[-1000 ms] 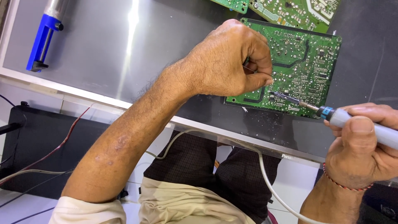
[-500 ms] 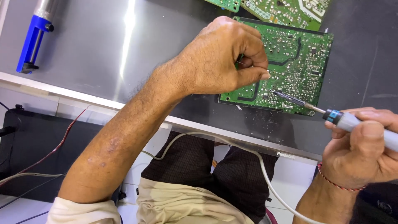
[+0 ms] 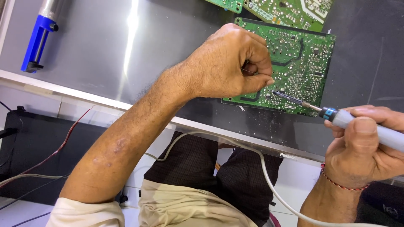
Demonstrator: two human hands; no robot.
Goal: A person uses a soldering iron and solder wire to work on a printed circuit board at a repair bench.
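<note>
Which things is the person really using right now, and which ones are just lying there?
In use:
- soldering iron, gripped in the right hand
- green circuit board, which the iron's tip meets
- thin wire, hard to see, pinched in the left hand

Lying about:
- blue desoldering pump
- other circuit boards at the top edge
- red wire

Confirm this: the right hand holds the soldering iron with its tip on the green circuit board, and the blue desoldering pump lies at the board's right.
Not quite. The head view shows the blue desoldering pump far to the left of the green circuit board, not its right. The right hand does hold the soldering iron, tip at the board.
</note>
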